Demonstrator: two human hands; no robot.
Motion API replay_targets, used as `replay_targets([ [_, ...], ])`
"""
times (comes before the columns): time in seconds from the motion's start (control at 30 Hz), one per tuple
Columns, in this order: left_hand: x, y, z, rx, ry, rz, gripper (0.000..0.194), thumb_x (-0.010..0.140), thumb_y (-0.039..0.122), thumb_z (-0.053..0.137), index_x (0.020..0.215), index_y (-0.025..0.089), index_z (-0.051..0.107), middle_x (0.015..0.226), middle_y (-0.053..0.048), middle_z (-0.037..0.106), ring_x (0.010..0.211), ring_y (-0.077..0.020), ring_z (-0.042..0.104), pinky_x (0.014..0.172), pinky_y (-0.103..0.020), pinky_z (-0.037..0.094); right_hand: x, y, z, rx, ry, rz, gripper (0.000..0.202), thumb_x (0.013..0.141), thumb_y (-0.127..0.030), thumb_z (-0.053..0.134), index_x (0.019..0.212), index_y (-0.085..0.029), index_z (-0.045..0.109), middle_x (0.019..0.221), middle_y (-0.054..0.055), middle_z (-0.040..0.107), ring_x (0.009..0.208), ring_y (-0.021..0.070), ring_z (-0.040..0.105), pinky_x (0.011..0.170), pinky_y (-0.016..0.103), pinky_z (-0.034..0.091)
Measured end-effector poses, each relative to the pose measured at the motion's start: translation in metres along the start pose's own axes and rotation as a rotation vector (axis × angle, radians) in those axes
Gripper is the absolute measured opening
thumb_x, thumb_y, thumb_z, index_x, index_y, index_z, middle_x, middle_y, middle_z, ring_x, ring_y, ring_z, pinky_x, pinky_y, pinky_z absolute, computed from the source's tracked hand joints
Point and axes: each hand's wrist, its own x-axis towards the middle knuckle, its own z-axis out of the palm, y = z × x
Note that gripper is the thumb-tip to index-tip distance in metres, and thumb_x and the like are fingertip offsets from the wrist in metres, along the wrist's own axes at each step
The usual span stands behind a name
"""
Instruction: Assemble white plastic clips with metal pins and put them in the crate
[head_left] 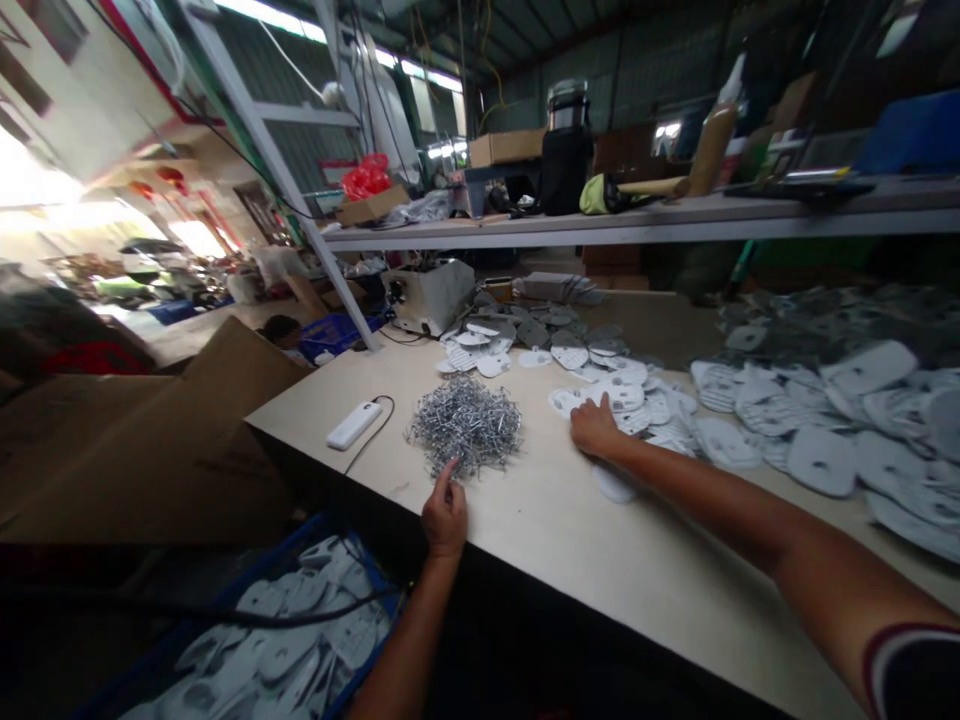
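My left hand (445, 515) is at the table's front edge. Its index finger points at the near side of a heap of small shiny metal pins (466, 420), while the other fingers curl in. Whatever they may hold is hidden. Farther right, my right hand (595, 430) bends its fingers onto a flat whitish plate (564, 402) at the edge of a loose pile. Rounded plates with small holes (654, 408) lie just beyond that hand. Another pale plate (615, 484) is partly beneath my right wrist.
A white power bank (353, 425) with a cable lies left of the pins. More plates (821, 460) cover the table's right side. Below left stands a blue crate (375, 570) of similar plates, near cardboard (217, 430). A shelf (480, 235) spans the back, above a boxy machine (429, 296).
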Motion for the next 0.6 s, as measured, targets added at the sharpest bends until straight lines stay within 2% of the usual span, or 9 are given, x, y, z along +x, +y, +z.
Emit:
replay_targets([
  [0.07,-0.001,0.003,0.000,0.010,-0.034,-0.017,0.049,0.097,0.029,0.049,0.141,0.022,0.069,0.088,-0.004,0.079,0.067,-0.0171,0.066,0.070,-0.028,0.051,-0.015,0.001,0.000,0.006,-0.001,0.045,0.043,0.102,-0.050,0.067,0.132,-0.018,0.068,0.142,0.013,0.063,0.143,0.0346,0.047,0.126,0.066,0.019],
  [0.13,-0.003,0.006,-0.002,0.033,-0.071,-0.020,0.052,0.096,0.031,0.050,0.146,0.022,0.065,0.072,0.001,0.070,0.060,-0.0160,0.060,0.066,-0.026,0.047,-0.029,0.003,-0.001,0.028,0.004,0.076,0.042,0.102,-0.050,0.067,0.129,-0.018,0.069,0.141,0.012,0.064,0.141,0.0338,0.049,0.125,0.065,0.023],
  [0.23,-0.011,0.011,-0.009,0.051,-0.143,0.007,0.058,0.097,0.040,0.053,0.152,0.022,0.059,0.080,0.000,0.071,0.070,-0.0172,0.066,0.070,-0.026,0.051,-0.051,0.009,-0.003,0.081,0.055,0.087,0.038,0.103,-0.046,0.063,0.127,-0.017,0.070,0.137,0.013,0.066,0.140,0.0333,0.051,0.124,0.063,0.024],
  [0.37,-0.040,0.015,-0.028,-0.040,-0.204,0.008,0.074,0.095,0.057,0.057,0.159,0.023,0.048,0.099,-0.004,0.079,0.089,-0.0223,0.076,0.081,-0.030,0.058,-0.085,0.034,-0.008,0.152,0.226,0.075,0.040,0.105,-0.039,0.052,0.138,-0.023,0.066,0.153,0.010,0.058,0.149,0.0279,0.039,0.128,0.048,0.023],
  [0.43,-0.064,0.015,-0.040,-0.001,-0.232,0.012,0.075,0.092,0.063,0.058,0.156,0.025,0.053,0.110,-0.006,0.080,0.097,-0.0256,0.077,0.076,-0.030,0.060,-0.106,0.062,-0.012,0.174,0.316,0.134,0.046,0.104,-0.040,0.050,0.147,-0.025,0.060,0.162,0.007,0.049,0.152,0.0249,0.035,0.128,0.042,0.022],
  [0.5,-0.089,0.014,-0.053,0.034,-0.315,-0.009,0.069,0.091,0.067,0.058,0.148,0.029,0.062,0.130,-0.007,0.077,0.111,-0.0300,0.076,0.066,-0.030,0.062,-0.133,0.103,-0.013,0.188,0.393,0.255,0.054,0.104,-0.039,0.047,0.155,-0.019,0.052,0.168,0.012,0.040,0.154,0.0279,0.031,0.128,0.043,0.022],
  [0.53,-0.101,0.012,-0.059,0.025,-0.360,-0.006,0.065,0.090,0.067,0.058,0.142,0.030,0.067,0.137,-0.006,0.075,0.120,-0.0320,0.074,0.067,-0.031,0.065,-0.149,0.128,-0.012,0.194,0.430,0.337,0.059,0.104,-0.039,0.046,0.157,-0.015,0.048,0.169,0.017,0.036,0.154,0.0313,0.030,0.127,0.046,0.024],
  [0.6,-0.123,0.008,-0.070,0.008,-0.437,-0.003,0.056,0.090,0.068,0.058,0.132,0.034,0.074,0.137,-0.002,0.076,0.128,-0.0336,0.071,0.085,-0.040,0.069,-0.187,0.182,-0.002,0.206,0.507,0.548,0.067,0.104,-0.041,0.043,0.161,-0.006,0.038,0.169,0.028,0.026,0.155,0.0417,0.026,0.123,0.058,0.026],
])
